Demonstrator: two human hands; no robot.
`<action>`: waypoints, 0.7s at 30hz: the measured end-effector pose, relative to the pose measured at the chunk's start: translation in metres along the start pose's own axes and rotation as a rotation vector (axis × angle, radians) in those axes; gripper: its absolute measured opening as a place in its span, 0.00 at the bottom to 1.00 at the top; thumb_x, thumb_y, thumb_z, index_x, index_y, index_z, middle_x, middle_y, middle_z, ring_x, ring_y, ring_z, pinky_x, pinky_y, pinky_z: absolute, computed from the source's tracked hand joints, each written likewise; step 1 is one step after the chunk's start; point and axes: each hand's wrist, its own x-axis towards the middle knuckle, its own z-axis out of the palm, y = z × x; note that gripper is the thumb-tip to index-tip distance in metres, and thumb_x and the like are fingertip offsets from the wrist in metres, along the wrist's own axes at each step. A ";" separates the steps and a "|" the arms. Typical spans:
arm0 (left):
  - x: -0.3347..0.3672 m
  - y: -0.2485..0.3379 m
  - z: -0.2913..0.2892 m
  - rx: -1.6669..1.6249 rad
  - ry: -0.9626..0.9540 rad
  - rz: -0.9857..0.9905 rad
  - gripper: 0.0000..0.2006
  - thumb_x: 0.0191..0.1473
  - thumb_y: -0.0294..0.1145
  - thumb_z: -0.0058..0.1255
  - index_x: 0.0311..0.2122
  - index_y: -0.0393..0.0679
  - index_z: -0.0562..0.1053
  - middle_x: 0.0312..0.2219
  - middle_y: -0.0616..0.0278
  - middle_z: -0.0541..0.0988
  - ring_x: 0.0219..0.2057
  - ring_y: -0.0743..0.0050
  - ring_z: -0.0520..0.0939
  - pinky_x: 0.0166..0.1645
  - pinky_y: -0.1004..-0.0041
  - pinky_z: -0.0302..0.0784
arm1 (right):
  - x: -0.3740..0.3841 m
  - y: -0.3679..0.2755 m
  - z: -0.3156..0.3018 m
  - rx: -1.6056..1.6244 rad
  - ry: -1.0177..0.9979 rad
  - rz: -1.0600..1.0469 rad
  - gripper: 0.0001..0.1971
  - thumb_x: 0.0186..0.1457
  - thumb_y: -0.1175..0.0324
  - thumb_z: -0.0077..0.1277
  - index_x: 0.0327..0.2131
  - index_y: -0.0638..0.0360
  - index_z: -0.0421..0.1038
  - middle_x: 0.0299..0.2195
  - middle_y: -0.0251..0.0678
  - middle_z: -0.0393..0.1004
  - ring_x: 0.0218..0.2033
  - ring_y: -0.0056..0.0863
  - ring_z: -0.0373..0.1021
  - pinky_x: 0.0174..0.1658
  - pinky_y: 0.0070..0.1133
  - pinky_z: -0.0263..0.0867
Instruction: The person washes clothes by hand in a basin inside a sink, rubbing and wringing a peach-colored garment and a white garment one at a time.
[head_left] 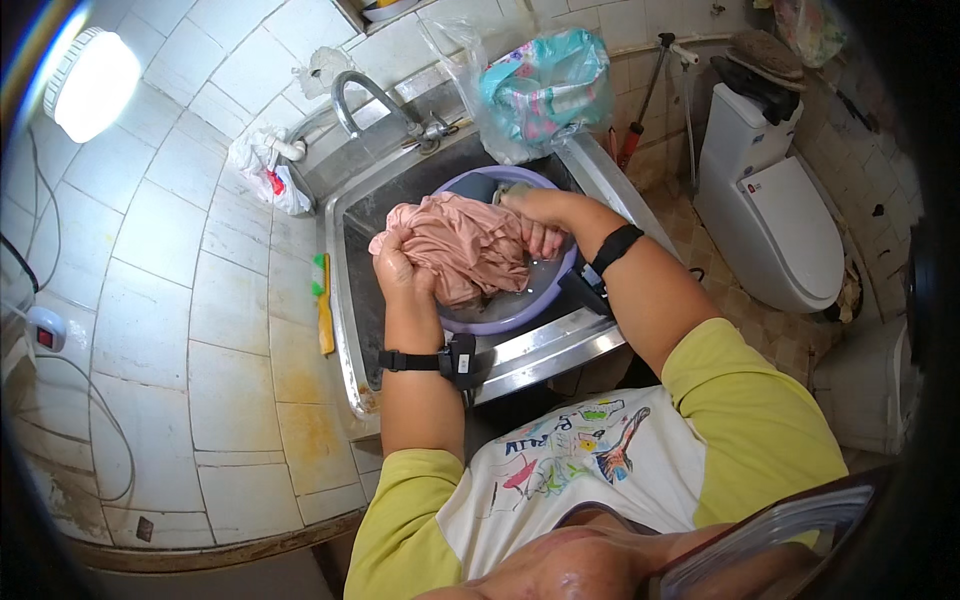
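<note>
A bunched piece of pink cloth (455,240) is held up over a light purple basin (490,326) that stands in the metal sink. My left hand (398,268) is closed around the cloth's left side. At its right side my right hand (540,218) grips the fabric too, fingers curled into the folds. Water shows in the basin below. Behind the pink cloth, dark grey-blue fabric (472,187) lies at the basin's far side, mostly covered. Which garment the pink cloth is cannot be made out.
A curved faucet (350,105) rises behind the sink (540,345). Clear and turquoise plastic bags (550,85) sit at its back right corner. Left of the sink lies a yellow-handled brush (325,305) beside a white plastic bag (270,170). A toilet (790,225) stands to the right.
</note>
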 end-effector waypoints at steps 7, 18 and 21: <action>-0.006 0.001 0.016 0.033 -0.183 -0.002 0.15 0.40 0.22 0.40 0.37 0.30 0.69 0.36 0.47 0.75 0.40 0.52 0.76 0.49 0.59 0.71 | 0.020 -0.003 0.019 0.136 0.168 -0.147 0.15 0.50 0.61 0.44 0.21 0.64 0.70 0.15 0.38 0.69 0.11 0.26 0.65 0.13 0.22 0.61; -0.028 0.004 0.033 -0.023 0.026 -0.047 0.05 0.39 0.21 0.44 0.25 0.32 0.70 0.31 0.49 0.75 0.35 0.53 0.76 0.45 0.61 0.72 | 0.012 0.000 -0.018 0.163 1.107 -0.724 0.12 0.52 0.64 0.41 0.30 0.64 0.69 0.29 0.52 0.70 0.32 0.50 0.67 0.35 0.34 0.63; -0.035 0.004 0.040 0.000 0.048 -0.050 0.05 0.39 0.21 0.44 0.25 0.33 0.69 0.30 0.50 0.75 0.35 0.54 0.76 0.45 0.62 0.72 | 0.007 0.001 -0.026 0.448 0.978 -0.725 0.14 0.57 0.60 0.40 0.34 0.62 0.67 0.29 0.43 0.71 0.30 0.39 0.67 0.34 0.28 0.63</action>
